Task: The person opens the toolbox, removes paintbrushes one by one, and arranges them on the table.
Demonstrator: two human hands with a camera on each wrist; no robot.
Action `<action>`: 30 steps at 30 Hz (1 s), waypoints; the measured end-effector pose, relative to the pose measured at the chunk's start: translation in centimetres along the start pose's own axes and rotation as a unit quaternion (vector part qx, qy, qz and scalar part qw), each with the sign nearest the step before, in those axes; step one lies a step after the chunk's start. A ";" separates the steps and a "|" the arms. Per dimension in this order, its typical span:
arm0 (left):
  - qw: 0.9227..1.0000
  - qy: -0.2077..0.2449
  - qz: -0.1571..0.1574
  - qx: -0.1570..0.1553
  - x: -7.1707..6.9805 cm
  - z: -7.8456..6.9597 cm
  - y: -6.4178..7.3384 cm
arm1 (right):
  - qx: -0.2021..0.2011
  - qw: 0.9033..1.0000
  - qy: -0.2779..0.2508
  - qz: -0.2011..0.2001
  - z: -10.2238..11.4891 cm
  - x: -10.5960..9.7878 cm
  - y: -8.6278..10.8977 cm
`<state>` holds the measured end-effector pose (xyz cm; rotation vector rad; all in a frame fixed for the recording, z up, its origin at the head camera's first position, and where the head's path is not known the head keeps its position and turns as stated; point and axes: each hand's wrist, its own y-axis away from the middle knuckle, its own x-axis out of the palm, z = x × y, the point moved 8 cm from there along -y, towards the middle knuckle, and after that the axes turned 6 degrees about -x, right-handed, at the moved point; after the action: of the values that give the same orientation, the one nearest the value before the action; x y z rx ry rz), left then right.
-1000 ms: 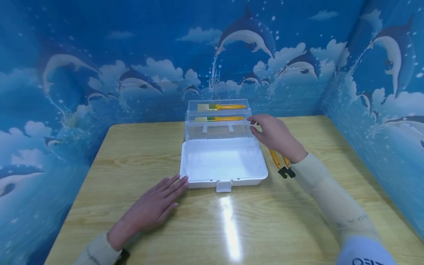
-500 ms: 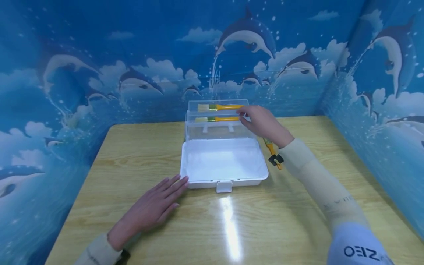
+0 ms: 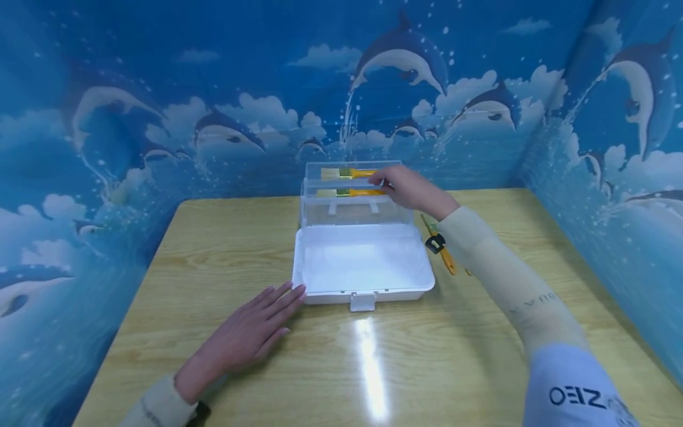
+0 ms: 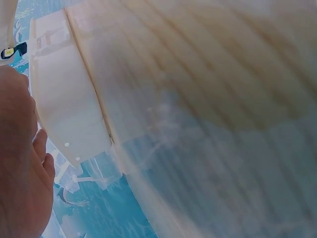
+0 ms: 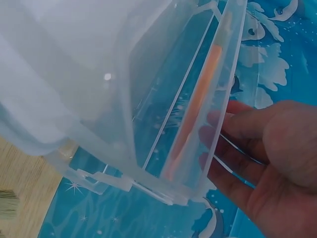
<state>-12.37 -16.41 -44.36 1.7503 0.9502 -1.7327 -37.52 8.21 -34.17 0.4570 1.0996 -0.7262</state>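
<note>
A white box (image 3: 294, 261) stands open on the table, and its two clear trays (image 3: 306, 185) are raised at the back. One yellow-handled paintbrush (image 3: 360, 174) lies in the upper tray, another paintbrush (image 3: 356, 193) in the lower. My right hand (image 3: 408, 185) holds the upper tray's rim near its right half, over the brush handles' ends. In the right wrist view its curled fingers (image 5: 233, 173) show partly through the translucent wall, beside an orange handle (image 5: 198, 99). My left hand (image 3: 242, 332) lies with straight fingers on the table, fingertips at the box's front left corner.
More paintbrushes (image 3: 447, 261) lie on the table right of the box, partly hidden by my right sleeve and a black device (image 3: 436, 243) at that wrist. A front latch (image 3: 363, 302) hangs off the box. Dolphin-printed walls stand behind and beside the wooden table (image 3: 229, 249).
My right hand has moved left along the upper tray from its right end to the brush handles. My left hand, the box and the trays have stayed in place.
</note>
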 end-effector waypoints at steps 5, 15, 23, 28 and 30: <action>1.000 -0.003 0.000 -0.001 0.0 -0.1 0.0 | -0.018 1.000 -0.020 0.014 0.1 0.4 -0.7; 1.000 -0.005 0.006 -0.004 0.0 -0.2 0.0 | -0.028 0.999 -0.030 0.026 -0.2 0.9 -1.8; 1.000 -0.004 0.005 -0.002 0.1 -0.1 0.0 | -0.033 0.998 -0.032 0.037 0.0 0.9 -2.7; 1.000 -0.003 -0.001 0.002 0.0 -0.2 0.0 | -0.032 0.998 -0.021 0.044 -0.1 1.0 -3.1; 1.000 -0.002 -0.005 0.004 -0.1 -0.2 0.0 | -0.033 0.998 -0.018 0.048 -0.1 1.1 -3.3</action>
<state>-12.27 -16.29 -44.26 1.7493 0.9522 -1.7478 -39.63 5.68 -35.15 0.4361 1.0576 -0.6112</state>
